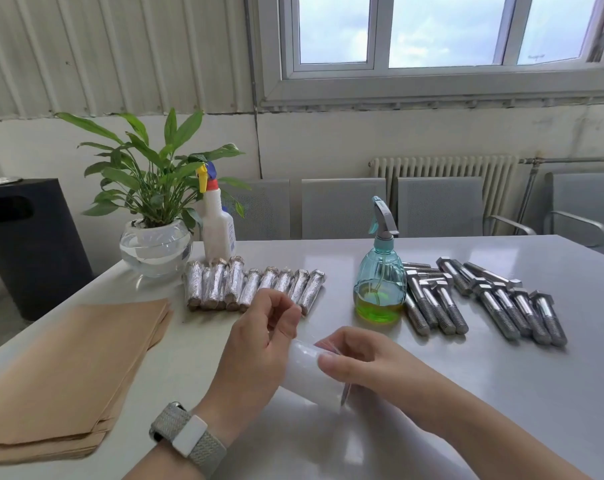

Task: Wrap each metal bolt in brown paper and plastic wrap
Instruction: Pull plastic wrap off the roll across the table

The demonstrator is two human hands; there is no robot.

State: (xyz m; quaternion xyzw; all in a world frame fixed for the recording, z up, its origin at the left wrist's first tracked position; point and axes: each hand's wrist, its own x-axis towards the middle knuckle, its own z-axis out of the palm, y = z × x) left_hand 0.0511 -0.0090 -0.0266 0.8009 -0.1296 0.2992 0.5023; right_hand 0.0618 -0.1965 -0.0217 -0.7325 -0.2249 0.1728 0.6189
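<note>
Gripping a plastic wrap roll (305, 372) near the worktop (501, 393) front edge, both hands' fingers curl; wrapped bolts (252, 287), spray bottle (380, 285), bare bolts (480, 299) lie behind.

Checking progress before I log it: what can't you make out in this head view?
- Plastic wrap roll: middle hidden by the right hand, near end cut off by the bottom edge.
- Left hand: film between its fingers too sheer to confirm.
- Wrapped bolts: overlapping, count unclear.

Left grip (259, 336) raised, fingers curled, pinching; right grip (354, 358) curled, palm down (forearms converging).
</note>
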